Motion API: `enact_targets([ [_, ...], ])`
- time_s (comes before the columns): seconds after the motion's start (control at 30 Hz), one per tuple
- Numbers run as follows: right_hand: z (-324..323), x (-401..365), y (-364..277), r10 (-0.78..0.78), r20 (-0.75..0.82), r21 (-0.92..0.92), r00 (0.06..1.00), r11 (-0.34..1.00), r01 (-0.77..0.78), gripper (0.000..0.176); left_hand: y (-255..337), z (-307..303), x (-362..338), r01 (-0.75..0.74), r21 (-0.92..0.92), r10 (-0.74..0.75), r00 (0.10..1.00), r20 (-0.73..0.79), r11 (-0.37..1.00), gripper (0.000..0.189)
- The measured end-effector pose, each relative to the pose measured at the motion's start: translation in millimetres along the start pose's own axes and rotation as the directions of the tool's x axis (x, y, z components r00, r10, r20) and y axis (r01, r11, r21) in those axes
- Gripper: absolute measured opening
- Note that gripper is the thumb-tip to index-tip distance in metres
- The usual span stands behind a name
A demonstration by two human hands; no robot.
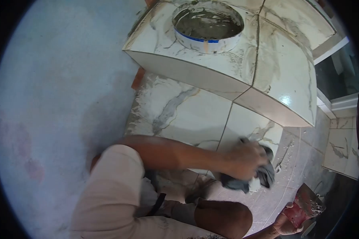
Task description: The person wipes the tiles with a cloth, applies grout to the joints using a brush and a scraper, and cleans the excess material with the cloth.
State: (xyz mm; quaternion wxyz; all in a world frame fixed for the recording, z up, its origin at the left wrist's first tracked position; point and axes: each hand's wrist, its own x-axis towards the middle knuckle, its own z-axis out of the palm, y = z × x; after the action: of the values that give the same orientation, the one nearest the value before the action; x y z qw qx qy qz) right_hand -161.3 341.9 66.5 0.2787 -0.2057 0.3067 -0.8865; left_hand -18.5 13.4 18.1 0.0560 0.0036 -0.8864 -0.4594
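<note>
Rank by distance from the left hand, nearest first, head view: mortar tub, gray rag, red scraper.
1. Gray rag: in the left hand.
2. Red scraper: lower right, in the right hand.
3. Mortar tub: top of view, on the upper tiled step.

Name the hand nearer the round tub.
Left. The left hand, with a cloth, is over the lower step, below the tub; the right hand, holding the red scraper, is farther away.

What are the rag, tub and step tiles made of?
Rag: likely cloth, dull dark grey; bunches in soft folds.
Tub: probably plastic, white with a blue band; thin rim, though painted metal is possible.
Step tiles: seemingly glazed ceramic or porcelain, marble-patterned; glossy highlight, straight joints.
</note>
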Motion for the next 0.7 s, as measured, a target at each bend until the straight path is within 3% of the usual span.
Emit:
enact_targets([
  [0.07, -8.6, -3.4, 1.9, -0.018, -0.086, -0.017, 0.996, 1.0, 0.017, 0.075, -23.8, -41.3, -33.2, 0.095, 0.18, -0.075, 0.991, -0.111, 0.979, 0.037],
  [0.17, -3.7, 11.3, 25.4, 0.038, -0.061, 0.036, 0.997, 0.999, -0.035, 0.075, -50.4, -67.3, -65.6, 0.178, 0.148, -0.145, 0.966, -0.214, 0.973, 0.039],
  [0.23, 7.8, 30.6, 53.1, 0.11, -0.021, 0.086, 0.994, 0.99, -0.108, 0.075, -56.2, -52.2, -75.5, 0.328, -0.008, -0.308, 0.879, -0.363, 0.945, 0.043],
  [0.3, 19.2, 50.1, 76.6, 0.205, 0.024, 0.119, 0.978, 0.971, -0.207, 0.075, -66.2, -8.8, -63.6, 0.237, -0.092, -0.254, 0.902, -0.349, 0.967, 0.05],
  [0.33, 21.4, 57.8, 89.3, 0.234, 0.036, 0.126, 0.971, 0.963, -0.237, 0.075, -62.4, -0.1, -53.4, 0.074, -0.094, -0.102, 0.934, -0.342, 0.993, 0.056],
  [0.4, 23.4, 69.0, 114.1, 0.224, 0.163, 0.165, 0.961, 0.954, -0.25, 0.079, -46.7, 8.8, -45.0, -0.071, -0.034, 0.053, 0.922, -0.384, 0.997, 0.062],
  [0.43, 29.0, 76.8, 124.1, 0.234, 0.262, 0.143, 0.936, 0.95, -0.277, 0.078, -40.1, 11.1, -50.6, -0.048, 0.012, 0.049, 0.905, -0.422, 0.999, 0.059],
  [0.5, 38.1, 82.6, 140.3, 0.294, 0.275, 0.131, 0.915, 0.932, -0.339, 0.077, -40.5, 0.9, -69.9, -0.021, 0.074, 0.054, 0.881, -0.469, 0.997, 0.056],
  [0.6, 51.4, 91.6, 159.8, 0.402, 0.272, 0.074, 0.875, 0.897, -0.435, 0.077, -62.2, -27.5, -119.7, 0.203, 0.29, -0.006, 0.828, -0.56, 0.935, 0.042],
  [0.67, 54.3, 95.6, 173.6, 0.452, 0.303, 0.263, 0.839, 0.807, -0.529, 0.079, -76.1, -50.2, -158.2, 0.314, 0.369, -0.045, 0.811, -0.583, 0.875, 0.029],
  [0.7, 59.5, 98.6, 178.5, 0.457, 0.293, 0.256, 0.84, 0.809, -0.53, 0.079, -78.0, -57.9, -181.1, 0.354, 0.381, -0.074, 0.808, -0.585, 0.854, 0.024],
])
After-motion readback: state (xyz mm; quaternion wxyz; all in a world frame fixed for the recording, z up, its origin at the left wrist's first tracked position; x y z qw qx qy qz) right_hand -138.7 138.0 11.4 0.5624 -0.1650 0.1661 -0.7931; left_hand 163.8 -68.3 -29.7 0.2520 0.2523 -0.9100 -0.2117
